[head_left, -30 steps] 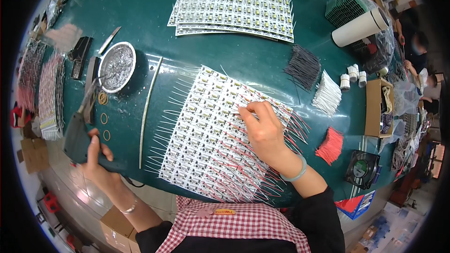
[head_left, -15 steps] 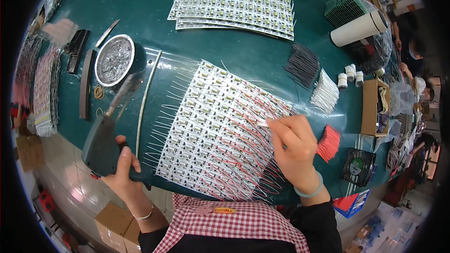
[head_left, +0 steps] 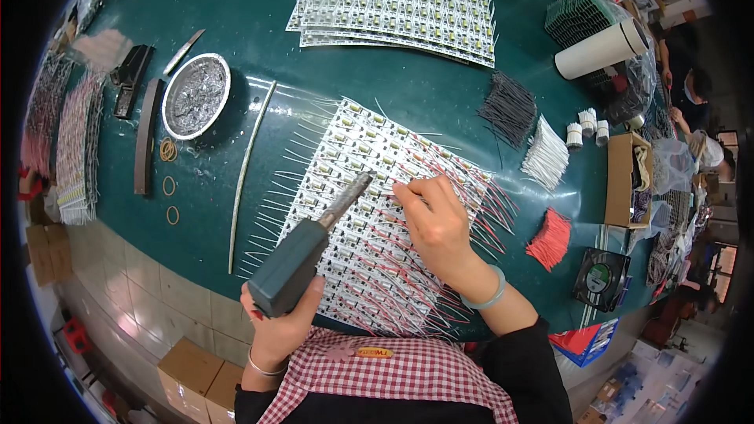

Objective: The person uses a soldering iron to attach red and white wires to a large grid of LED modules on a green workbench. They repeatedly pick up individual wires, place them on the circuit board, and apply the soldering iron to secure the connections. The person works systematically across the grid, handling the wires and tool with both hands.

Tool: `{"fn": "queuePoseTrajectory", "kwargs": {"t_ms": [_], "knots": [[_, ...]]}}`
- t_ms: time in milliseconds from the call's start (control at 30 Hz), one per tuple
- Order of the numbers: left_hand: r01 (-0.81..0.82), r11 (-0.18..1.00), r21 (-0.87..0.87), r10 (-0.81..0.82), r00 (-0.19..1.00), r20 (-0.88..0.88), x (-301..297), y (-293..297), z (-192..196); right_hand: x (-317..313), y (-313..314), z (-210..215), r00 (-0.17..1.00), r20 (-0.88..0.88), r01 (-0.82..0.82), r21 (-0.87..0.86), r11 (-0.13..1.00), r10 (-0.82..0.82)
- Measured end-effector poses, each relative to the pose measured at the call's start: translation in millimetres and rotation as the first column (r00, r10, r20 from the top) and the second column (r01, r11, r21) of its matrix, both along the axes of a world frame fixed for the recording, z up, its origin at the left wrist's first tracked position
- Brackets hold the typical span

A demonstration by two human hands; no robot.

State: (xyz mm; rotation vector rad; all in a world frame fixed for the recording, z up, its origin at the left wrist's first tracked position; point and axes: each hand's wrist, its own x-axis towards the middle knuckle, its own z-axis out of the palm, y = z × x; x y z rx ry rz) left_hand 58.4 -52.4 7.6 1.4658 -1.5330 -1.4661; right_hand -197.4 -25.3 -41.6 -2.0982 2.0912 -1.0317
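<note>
My left hand (head_left: 284, 322) is wrapped round the handle of a dark green soldering gun (head_left: 292, 267). Its metal tip (head_left: 349, 198) is over the middle of a white panel of small circuit boards (head_left: 334, 228). Close to that tip, the fingers of my right hand (head_left: 436, 224) are pinched together on a thin wire, mostly hidden by the fingertips. Red and white wires (head_left: 393, 271) spread from the panel's right part, and bare white leads stick out along its left edge.
Left of the panel lie a solder stick (head_left: 250, 180), rubber bands (head_left: 168, 150) and a bowl of grey metal scraps (head_left: 196, 98). To the right are black wires (head_left: 506, 110), white wires (head_left: 545, 155), red wires (head_left: 549, 239) and a fan (head_left: 602, 279). More panels (head_left: 397, 8) are stacked at the back.
My left hand has brought the soldering gun rightward from beside the bowl to over the panel. The right hand has moved left and slightly up, its fingertips now near the tip.
</note>
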Motion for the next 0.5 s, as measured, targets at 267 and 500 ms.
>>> {"fn": "queuePoseTrajectory", "kwargs": {"t_ms": [267, 500], "knots": [[0.142, 0.965, -0.220, -0.141, 0.990, 0.017, -20.8, -9.6, 1.7, -2.4, 1.4, 0.2, 0.999, -0.044, -0.024, 0.022, 0.999, 0.025], [0.182, 0.932, -0.312, -0.175, 0.983, 0.052, -23.8, -11.9, -2.3, -1.3, 0.0, 2.2, 0.999, -0.041, -0.026, 0.031, 0.999, 0.028]]}}
